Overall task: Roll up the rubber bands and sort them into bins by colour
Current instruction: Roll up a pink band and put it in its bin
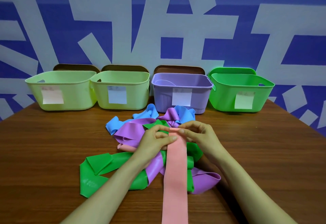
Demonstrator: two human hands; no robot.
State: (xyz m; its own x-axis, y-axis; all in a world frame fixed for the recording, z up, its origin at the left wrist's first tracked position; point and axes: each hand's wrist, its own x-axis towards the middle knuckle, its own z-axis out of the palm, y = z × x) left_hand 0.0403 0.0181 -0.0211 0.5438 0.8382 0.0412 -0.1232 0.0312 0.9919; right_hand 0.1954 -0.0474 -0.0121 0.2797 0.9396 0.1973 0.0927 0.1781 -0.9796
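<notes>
The pink rubber band (175, 170) lies stretched over the tangled band pile (141, 135) on the wooden table (44, 153); left hand (155, 140) and right hand (197, 133) both pinch its far end, fingers curled, forearms angled inward.

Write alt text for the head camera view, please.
Left hand and right hand pinch the far end of a pink rubber band lying over a tangle of green bands, purple bands and blue bands on a wooden table. Behind: two pale yellow-green bins, a purple bin, a green bin, all labelled.
</notes>
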